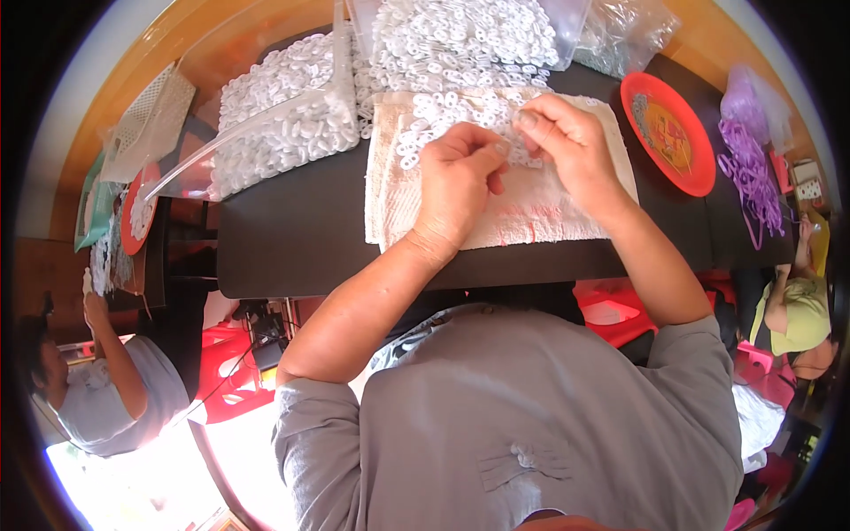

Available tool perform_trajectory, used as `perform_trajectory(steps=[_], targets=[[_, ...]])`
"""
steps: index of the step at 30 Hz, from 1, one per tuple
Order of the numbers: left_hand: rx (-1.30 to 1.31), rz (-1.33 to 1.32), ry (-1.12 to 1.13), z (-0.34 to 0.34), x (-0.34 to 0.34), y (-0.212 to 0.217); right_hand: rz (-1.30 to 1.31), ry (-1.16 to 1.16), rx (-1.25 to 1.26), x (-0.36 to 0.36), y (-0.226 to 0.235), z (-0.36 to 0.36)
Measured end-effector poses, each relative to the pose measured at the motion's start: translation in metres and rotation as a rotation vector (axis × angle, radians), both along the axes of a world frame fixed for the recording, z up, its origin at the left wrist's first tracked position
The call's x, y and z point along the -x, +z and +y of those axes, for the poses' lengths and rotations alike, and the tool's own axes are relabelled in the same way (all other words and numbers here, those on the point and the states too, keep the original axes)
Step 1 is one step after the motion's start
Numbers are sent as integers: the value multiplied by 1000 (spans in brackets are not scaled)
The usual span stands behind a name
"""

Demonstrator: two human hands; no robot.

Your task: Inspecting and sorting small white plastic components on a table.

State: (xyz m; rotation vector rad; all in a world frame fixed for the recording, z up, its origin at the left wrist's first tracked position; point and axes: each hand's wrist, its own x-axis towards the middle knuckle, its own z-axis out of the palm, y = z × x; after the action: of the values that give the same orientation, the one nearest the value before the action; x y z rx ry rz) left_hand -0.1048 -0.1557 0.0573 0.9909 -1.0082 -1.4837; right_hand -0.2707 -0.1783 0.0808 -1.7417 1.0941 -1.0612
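Both hands are raised over a folded cream towel (pixel 412 212) with faint red marks. On the towel's far part lies a loose pile of small white plastic pieces with holes (pixel 443 111). My left hand (pixel 460 168) has its fingers curled, thumb pressed toward the index finger. Close beside it, my right hand (pixel 571 146) pinches thumb against index finger, its fingertips just right of the left hand's. Whatever sits between the fingertips is too small and too hidden to name. White pieces lie around and behind both hands.
Clear bins of white pieces (pixel 283 124) (pixel 460 35) stand at the far left and far middle. A red oval tray (pixel 668 133) and purple strands (pixel 753 173) lie on the right of the dark table (pixel 292 239). People sit on both sides.
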Motion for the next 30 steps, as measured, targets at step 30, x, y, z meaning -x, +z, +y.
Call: perform_trajectory(steps=[30], targets=[[255, -275, -447, 7, 8, -5, 707, 260, 392, -40, 12, -70]])
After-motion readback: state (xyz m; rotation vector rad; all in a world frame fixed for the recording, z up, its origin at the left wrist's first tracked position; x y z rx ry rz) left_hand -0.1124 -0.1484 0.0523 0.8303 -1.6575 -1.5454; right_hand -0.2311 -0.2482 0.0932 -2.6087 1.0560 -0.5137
